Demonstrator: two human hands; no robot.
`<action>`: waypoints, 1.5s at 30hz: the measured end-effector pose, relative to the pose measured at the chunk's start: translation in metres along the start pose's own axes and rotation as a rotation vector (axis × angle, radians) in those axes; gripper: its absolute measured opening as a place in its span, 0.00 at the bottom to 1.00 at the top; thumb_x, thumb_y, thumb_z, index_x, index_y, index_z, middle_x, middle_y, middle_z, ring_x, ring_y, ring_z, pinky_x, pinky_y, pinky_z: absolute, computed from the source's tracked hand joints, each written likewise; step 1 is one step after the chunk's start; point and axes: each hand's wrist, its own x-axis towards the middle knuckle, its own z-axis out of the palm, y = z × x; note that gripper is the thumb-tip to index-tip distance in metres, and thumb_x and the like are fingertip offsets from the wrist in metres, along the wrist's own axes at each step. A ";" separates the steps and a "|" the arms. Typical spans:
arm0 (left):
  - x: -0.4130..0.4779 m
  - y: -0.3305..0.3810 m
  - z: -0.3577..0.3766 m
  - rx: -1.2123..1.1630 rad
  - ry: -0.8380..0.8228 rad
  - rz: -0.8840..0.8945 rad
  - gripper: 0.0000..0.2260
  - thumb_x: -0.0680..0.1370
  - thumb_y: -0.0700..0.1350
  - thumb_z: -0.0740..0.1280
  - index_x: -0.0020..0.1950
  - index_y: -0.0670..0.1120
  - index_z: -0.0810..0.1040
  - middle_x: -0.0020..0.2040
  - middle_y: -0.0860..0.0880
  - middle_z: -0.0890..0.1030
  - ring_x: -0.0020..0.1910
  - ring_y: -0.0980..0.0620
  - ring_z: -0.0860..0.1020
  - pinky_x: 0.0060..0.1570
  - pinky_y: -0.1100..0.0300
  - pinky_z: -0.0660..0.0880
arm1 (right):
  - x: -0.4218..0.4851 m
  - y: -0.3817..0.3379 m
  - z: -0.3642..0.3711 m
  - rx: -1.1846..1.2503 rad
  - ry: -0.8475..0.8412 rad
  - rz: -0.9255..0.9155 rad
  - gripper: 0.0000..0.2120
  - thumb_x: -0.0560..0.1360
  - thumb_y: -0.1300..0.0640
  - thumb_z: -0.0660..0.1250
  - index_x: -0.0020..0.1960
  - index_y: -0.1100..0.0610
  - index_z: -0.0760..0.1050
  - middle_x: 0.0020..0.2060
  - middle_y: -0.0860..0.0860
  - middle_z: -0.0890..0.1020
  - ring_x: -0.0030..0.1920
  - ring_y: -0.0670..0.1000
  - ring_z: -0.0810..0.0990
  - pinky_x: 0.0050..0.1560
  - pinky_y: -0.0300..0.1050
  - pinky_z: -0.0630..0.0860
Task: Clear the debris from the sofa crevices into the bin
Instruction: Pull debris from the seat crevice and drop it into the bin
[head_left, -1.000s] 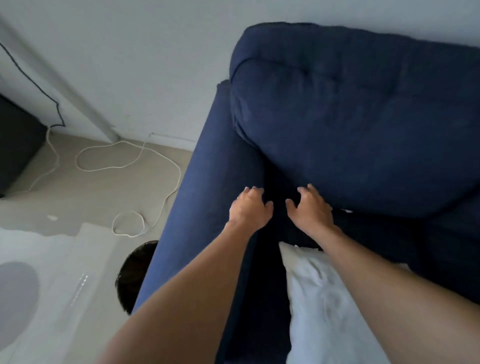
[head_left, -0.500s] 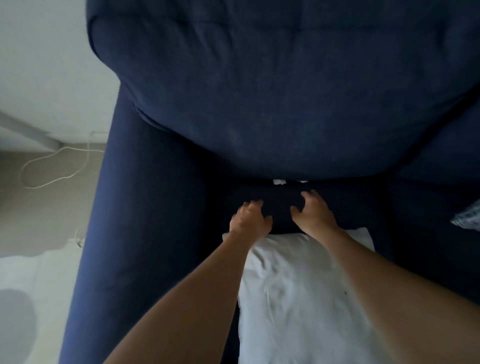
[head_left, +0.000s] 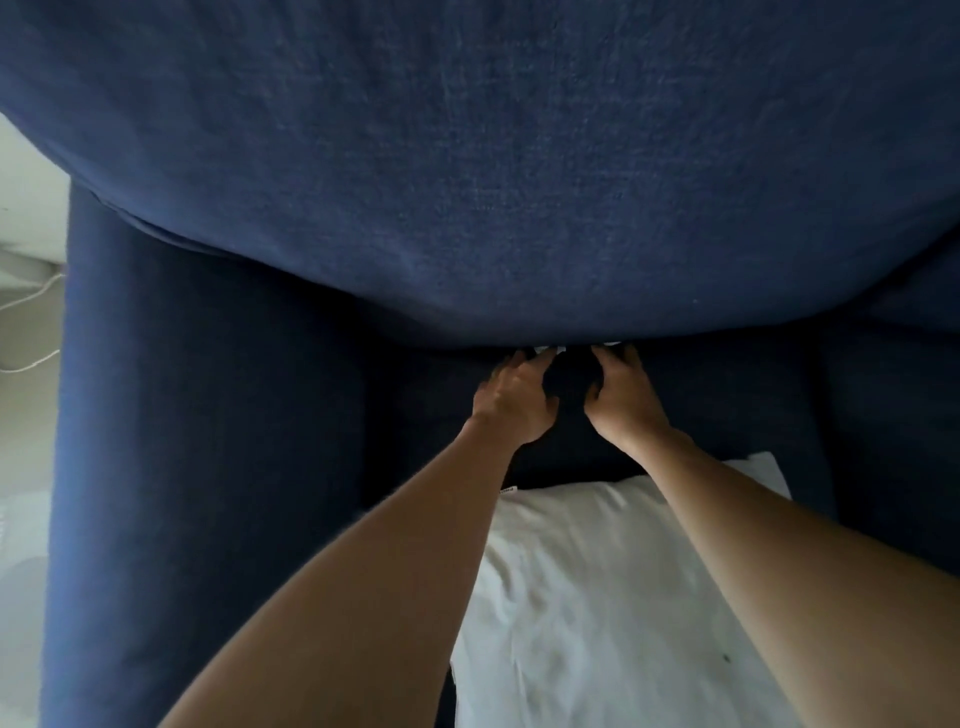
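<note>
A dark blue sofa fills the view, its big back cushion (head_left: 493, 171) bulging over the seat (head_left: 426, 415). Small white scraps of debris (head_left: 549, 350) peek out of the crevice where the back cushion meets the seat. My left hand (head_left: 511, 402) and my right hand (head_left: 623, 400) lie side by side on the seat, fingers spread, fingertips at the crevice right beside the scraps. Neither hand holds anything that I can see. The bin is out of view.
A white pillow (head_left: 613, 597) lies on the seat under my forearms. The sofa's left armrest (head_left: 171, 441) runs down the left. Beyond it are pale floor and a white cable (head_left: 31, 332).
The view has swung right and closer to the sofa; the bin and most of the floor left the frame. Both hands slid forward from the pillow's edge to the crevice.
</note>
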 end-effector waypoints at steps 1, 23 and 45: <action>0.006 0.000 0.000 0.007 -0.024 0.003 0.31 0.78 0.47 0.65 0.78 0.56 0.55 0.78 0.48 0.60 0.75 0.45 0.62 0.72 0.48 0.65 | 0.004 0.002 0.000 0.017 -0.019 0.003 0.29 0.76 0.67 0.59 0.74 0.50 0.62 0.75 0.57 0.56 0.67 0.61 0.70 0.66 0.56 0.72; 0.019 0.004 0.001 0.024 0.000 -0.064 0.23 0.78 0.43 0.65 0.72 0.48 0.67 0.70 0.44 0.72 0.70 0.44 0.68 0.67 0.49 0.70 | 0.038 0.012 -0.006 -0.200 -0.093 -0.024 0.21 0.75 0.69 0.62 0.66 0.57 0.71 0.65 0.59 0.74 0.65 0.60 0.72 0.65 0.54 0.73; -0.208 -0.056 -0.122 -0.505 0.739 -0.142 0.11 0.77 0.49 0.68 0.51 0.41 0.79 0.50 0.45 0.79 0.48 0.46 0.77 0.45 0.54 0.74 | -0.139 -0.195 -0.042 -0.021 0.227 -0.543 0.08 0.77 0.55 0.67 0.52 0.59 0.79 0.53 0.53 0.75 0.49 0.53 0.78 0.46 0.49 0.77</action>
